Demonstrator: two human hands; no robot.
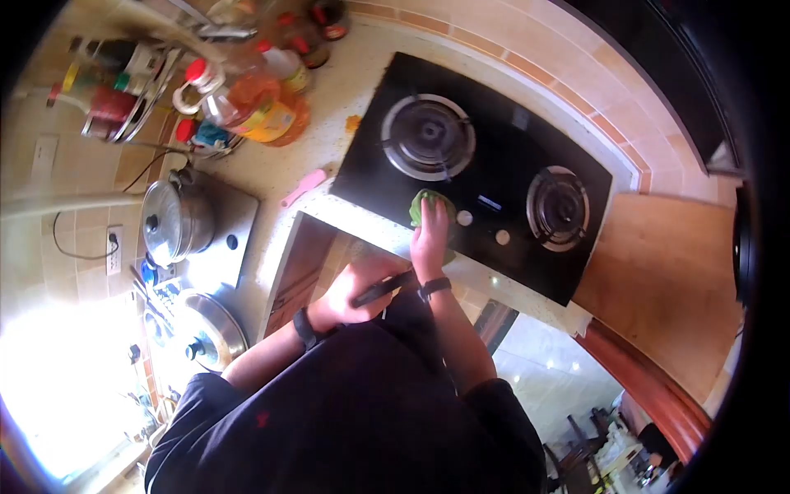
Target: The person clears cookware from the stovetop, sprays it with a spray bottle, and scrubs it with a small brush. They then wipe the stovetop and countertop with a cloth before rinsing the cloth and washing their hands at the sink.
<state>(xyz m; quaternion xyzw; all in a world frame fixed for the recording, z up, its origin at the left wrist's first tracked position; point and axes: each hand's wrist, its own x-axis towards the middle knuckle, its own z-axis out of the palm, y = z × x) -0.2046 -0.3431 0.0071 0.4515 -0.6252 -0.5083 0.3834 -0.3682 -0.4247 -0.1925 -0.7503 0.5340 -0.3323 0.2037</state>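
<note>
My right hand presses a bunched green cloth onto the front edge of the black glass stove, left of its two round knobs. Its fingers lie together over the cloth. Close to my body, below the counter edge, my left hand is closed round a long, dark object whose kind I cannot make out. Both wrists carry dark bands. A pink item lies on the counter left of the stove.
Left are an oil bottle, a lidded pot on a flat cooker and another lidded pan. A wooden board is right of the stove. An open drawer sits under the counter.
</note>
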